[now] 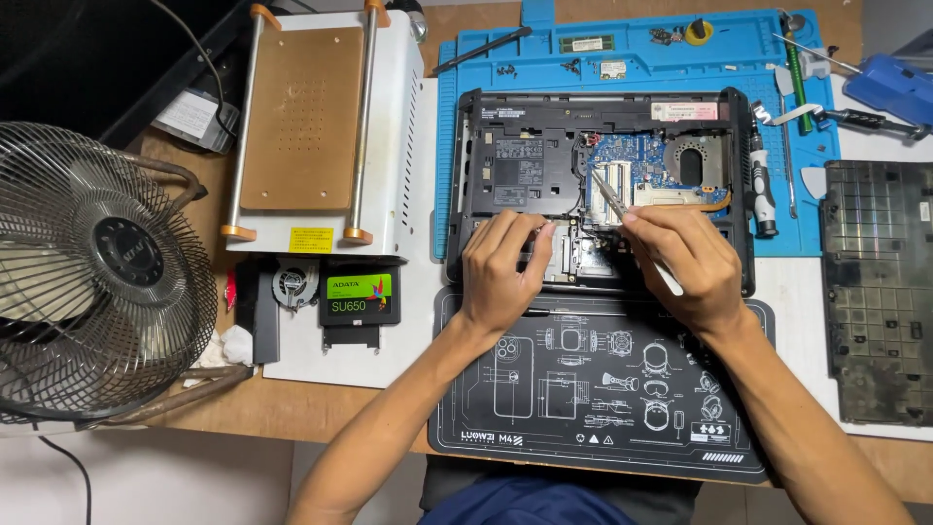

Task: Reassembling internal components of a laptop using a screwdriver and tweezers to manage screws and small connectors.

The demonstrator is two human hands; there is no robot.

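The opened laptop [598, 185], a matte black plastic shell with its blue circuit board bared, lies on a blue silicone mat [486, 58] on the wooden tabletop [311, 408]. The right hand [685, 262] has its fingers pinched together on slim metal tweezers [610, 197], whose tips point into the board. The left hand [501, 272] rests on the laptop's front edge, fingers curled together, holding nothing. A round wire-caged fan [92, 282] stands at left.
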